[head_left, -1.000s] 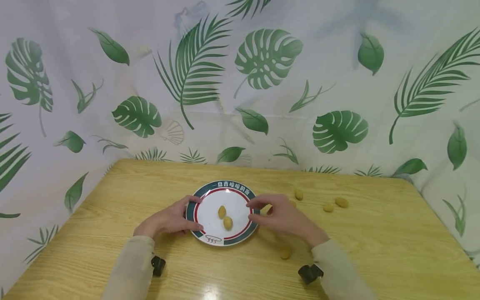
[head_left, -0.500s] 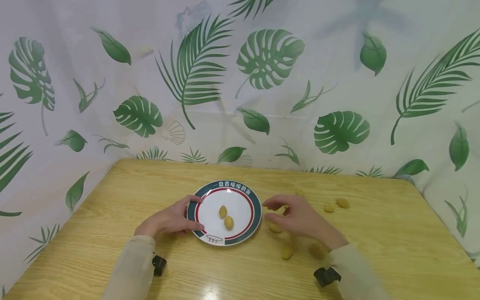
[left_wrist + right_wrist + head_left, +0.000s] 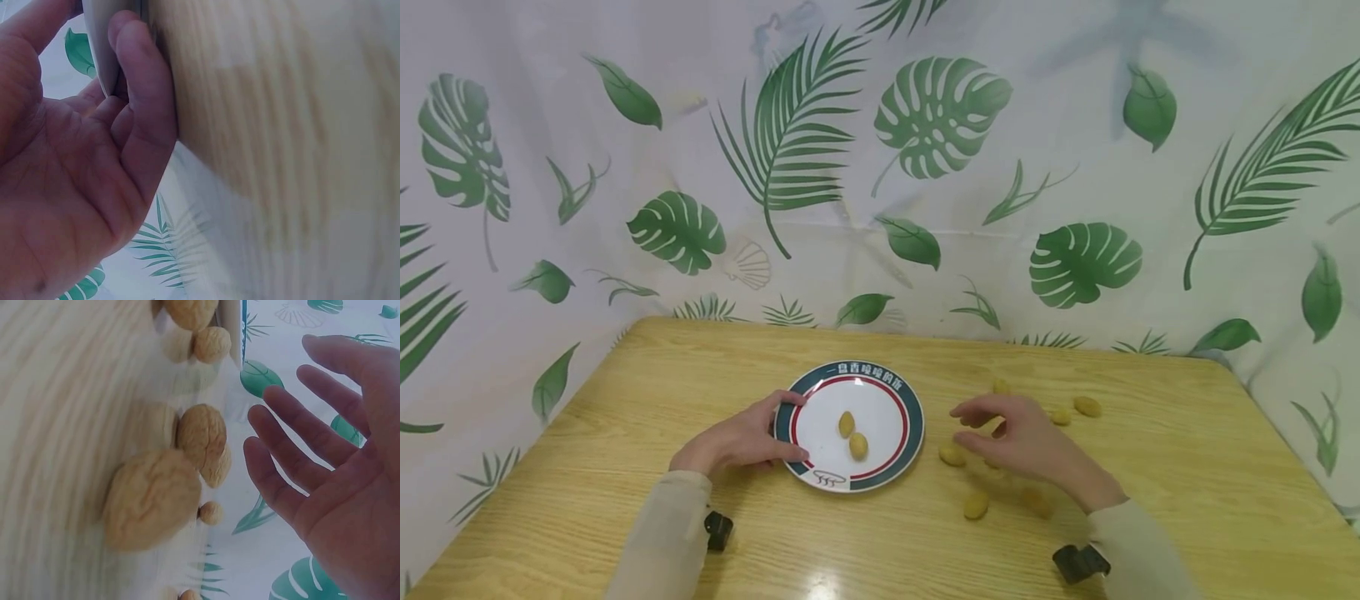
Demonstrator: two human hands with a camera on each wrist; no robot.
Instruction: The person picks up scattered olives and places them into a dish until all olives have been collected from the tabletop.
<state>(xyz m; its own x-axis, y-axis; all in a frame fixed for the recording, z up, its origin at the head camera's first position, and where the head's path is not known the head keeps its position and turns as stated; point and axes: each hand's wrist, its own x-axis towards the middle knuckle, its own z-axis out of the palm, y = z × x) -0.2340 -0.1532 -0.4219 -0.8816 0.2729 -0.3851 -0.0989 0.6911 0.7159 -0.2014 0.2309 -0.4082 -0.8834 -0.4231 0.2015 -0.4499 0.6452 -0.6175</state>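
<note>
My left hand (image 3: 737, 437) holds the left edge of a white plate (image 3: 915, 421) with a dark teal rim and red ring. Its thumb and index finger lie over the rim; in the left wrist view, other fingers curl under the plate (image 3: 102, 47). Two walnuts, one farther back (image 3: 846, 424) and one nearer (image 3: 858, 447), lie on the plate. To the plate's right, my right hand (image 3: 1018, 433) hovers over the table with nothing in its loosely bent fingers. Beside it is a walnut (image 3: 952, 454); the right wrist view shows a large wrinkled walnut (image 3: 153, 500) left of the palm.
Several more walnuts are scattered on the wooden table (image 3: 1187, 467), including one nearer the front (image 3: 976, 505), a blurred one under the right forearm (image 3: 1037, 500), and one farther right (image 3: 1087, 406). A leaf-printed curtain (image 3: 955, 275) hangs along the table's back and sides.
My right hand has moved from the plate's right rim rightward over the scattered walnuts, uncovering one beside the plate. The left hand and the two walnuts on the plate stay put.
</note>
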